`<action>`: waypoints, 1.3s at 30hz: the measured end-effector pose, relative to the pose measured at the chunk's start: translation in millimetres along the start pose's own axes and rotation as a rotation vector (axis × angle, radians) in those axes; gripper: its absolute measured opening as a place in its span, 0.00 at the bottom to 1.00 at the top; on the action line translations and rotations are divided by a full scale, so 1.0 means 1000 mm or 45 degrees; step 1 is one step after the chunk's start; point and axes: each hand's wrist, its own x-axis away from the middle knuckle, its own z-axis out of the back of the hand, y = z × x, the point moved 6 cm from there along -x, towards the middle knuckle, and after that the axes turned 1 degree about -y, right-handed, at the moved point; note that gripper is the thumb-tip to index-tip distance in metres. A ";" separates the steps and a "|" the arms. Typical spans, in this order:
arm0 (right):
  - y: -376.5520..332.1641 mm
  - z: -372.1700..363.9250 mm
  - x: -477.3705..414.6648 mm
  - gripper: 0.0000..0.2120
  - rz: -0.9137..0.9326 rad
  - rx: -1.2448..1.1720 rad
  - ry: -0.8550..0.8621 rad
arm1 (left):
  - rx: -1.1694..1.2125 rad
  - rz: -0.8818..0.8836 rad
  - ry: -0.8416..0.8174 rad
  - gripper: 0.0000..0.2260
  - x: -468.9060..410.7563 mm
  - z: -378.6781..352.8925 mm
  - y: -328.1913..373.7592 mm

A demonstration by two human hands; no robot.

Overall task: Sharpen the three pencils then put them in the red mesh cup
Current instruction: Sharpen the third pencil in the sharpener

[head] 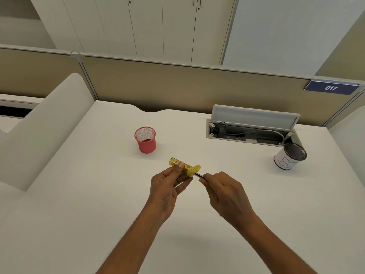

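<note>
Pinching pencil (pixel 198 175) (right fingertips (pixel 205 177)); sharpener (pixel 192 171) adjoining

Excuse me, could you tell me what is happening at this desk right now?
A person is sharpening a pencil: the left hand grips a yellow sharpener, and the right hand holds the pencil pushed into its end. The red mesh cup stands farther back on the desk, with no pencils showing in it.

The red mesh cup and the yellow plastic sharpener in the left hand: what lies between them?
Nothing: the head view shows only bare white table between the red mesh cup and the yellow plastic sharpener.
</note>
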 end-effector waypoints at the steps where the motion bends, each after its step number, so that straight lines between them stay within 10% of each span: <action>1: 0.001 0.000 0.000 0.11 -0.041 -0.061 -0.002 | -0.005 -0.003 -0.010 0.16 0.000 0.000 -0.001; 9: 0.012 -0.019 0.004 0.16 -1.474 -1.518 -0.539 | -0.044 -0.027 -0.011 0.16 0.000 0.003 -0.001; 20: 0.000 -0.004 0.001 0.10 -0.006 -0.071 -0.039 | 0.020 -0.013 0.047 0.17 0.000 0.004 -0.002; 24: 0.004 0.000 -0.002 0.08 -0.237 -0.409 0.012 | -0.002 -0.016 0.008 0.14 0.001 0.002 -0.004; 31: 0.015 -0.021 0.009 0.15 -1.479 -1.543 -0.538 | -0.069 -0.020 0.020 0.12 0.005 0.008 -0.008; 39: 0.014 -0.006 0.003 0.16 -0.490 -0.531 -0.243 | 0.059 -0.010 0.108 0.12 0.004 0.013 -0.006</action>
